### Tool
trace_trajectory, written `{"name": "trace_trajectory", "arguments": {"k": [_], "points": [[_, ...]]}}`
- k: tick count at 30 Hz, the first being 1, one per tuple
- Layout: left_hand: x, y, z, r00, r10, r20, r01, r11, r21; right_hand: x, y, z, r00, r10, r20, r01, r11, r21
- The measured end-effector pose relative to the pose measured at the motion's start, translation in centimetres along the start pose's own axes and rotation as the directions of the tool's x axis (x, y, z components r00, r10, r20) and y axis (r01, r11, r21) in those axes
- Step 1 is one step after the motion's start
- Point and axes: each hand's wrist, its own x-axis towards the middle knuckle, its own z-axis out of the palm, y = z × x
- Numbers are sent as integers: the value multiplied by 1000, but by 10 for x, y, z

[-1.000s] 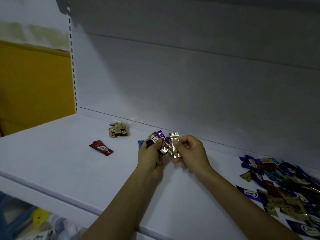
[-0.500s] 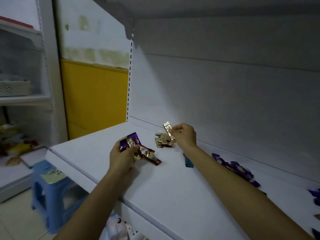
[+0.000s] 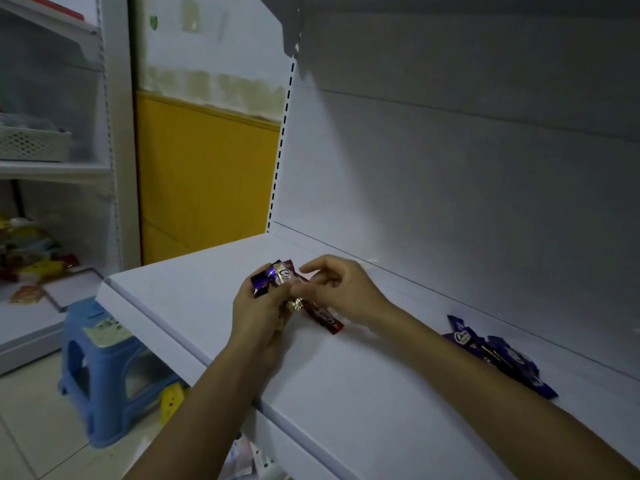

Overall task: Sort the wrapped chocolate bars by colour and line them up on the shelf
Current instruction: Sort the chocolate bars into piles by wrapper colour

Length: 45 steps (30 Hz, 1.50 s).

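Observation:
My left hand [image 3: 258,311] grips a small bunch of wrapped chocolate bars [image 3: 277,277] above the white shelf [image 3: 194,289]. Purple wrappers show on top of the bunch and a gold one lower down. My right hand [image 3: 341,289] is right beside it, fingers curled, pinching the upper end of a red bar [image 3: 323,318]. That bar slants down to the shelf surface. A pile of purple bars [image 3: 498,355] lies on the shelf to the right, partly behind my right forearm. My hands hide the gold pile.
The shelf's back panel [image 3: 450,202] rises close behind my hands. A blue plastic stool [image 3: 100,368] and a yellow packet [image 3: 171,400] are on the floor at the left. Another shelf unit with a white basket [image 3: 31,143] stands at far left.
My right hand no longer holds the gold bar and has come back to the bunch in my left hand. The view has swung further left.

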Motion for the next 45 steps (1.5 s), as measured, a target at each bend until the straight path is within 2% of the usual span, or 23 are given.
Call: {"name": "trace_trajectory", "arguments": {"k": [2, 5, 7, 10, 12, 14, 18, 21, 24, 27, 29, 31, 33, 34, 36, 38, 40, 42, 43, 45], "points": [[-2, 1, 1, 1000, -5, 4, 5, 1000, -17, -7, -4, 6, 999, -41, 25, 42, 997, -66], [-4, 2, 4, 1000, -11, -19, 10, 999, -52, -4, -8, 5, 1000, -18, 14, 17, 998, 57], [-3, 2, 5, 999, -15, -48, 12, 998, -58, 4, -5, 0, 1000, 23, -4, -23, 997, 71], [-2, 2, 4, 997, -44, -55, 40, 997, -63, 25, 9, -21, 973, 139, -186, -132, 990, 46], [-1, 2, 3, 997, -59, -50, 55, 996, -65, 41, 24, -41, 925, 177, -336, -212, 975, -69], [0, 2, 2, 997, -66, -51, 63, 996, -65, 53, 38, -56, 893, 182, -411, -284, 937, -202], [2, 2, 1, 994, -93, -49, 88, 992, -92, 62, 55, -69, 886, 207, -415, -381, 835, -396], [2, 2, 0, 991, -127, -45, 123, 989, -87, 62, 60, -73, 878, 221, -424, -409, 806, -427], [3, 2, -1, 989, -146, -18, 144, 985, -94, 62, 60, -70, 842, 166, -513, -433, 774, -462], [2, 2, -1, 983, -181, 1, 181, 979, -99, 63, 60, -63, 843, 88, -530, -355, 832, -426], [2, 3, 0, 980, -199, -5, 195, 967, -166, 66, 60, -58, 839, 49, -542, -313, 859, -406], [2, 6, 1, 975, -219, -20, 207, 943, -261, 67, 61, -52, 820, -70, -568, -263, 835, -483], [1, 8, 1, 969, -245, -25, 221, 912, -345, 67, 65, -45, 841, -168, -514, -214, 770, -601], [0, 10, 1, 968, -250, -14, 227, 899, -374, 67, 68, -42, 874, -155, -460, -199, 750, -631], [-2, 11, 0, 968, -250, 20, 235, 877, -419, 67, 70, -40, 934, -21, -357, -213, 769, -602], [-2, 12, -1, 969, -242, 39, 234, 867, -439, 65, 63, -43, 944, 73, -322, -253, 789, -560], [-2, 12, -2, 972, -229, 46, 227, 877, -423, 62, 48, -42, 943, 51, -330, -236, 801, -550], [-2, 9, -1, 977, -203, 60, 212, 921, -328, 51, 28, -32, 958, 5, -286, -130, 899, -419], [-3, 7, 0, 982, -174, 69, 186, 953, -239, 43, 18, -23, 973, 13, -229, -79, 956, -283], [-5, 2, 1, 990, -86, 113, 87, 996, -1, 23, 2, -4, 996, 47, -79, -52, 996, -70]]}}
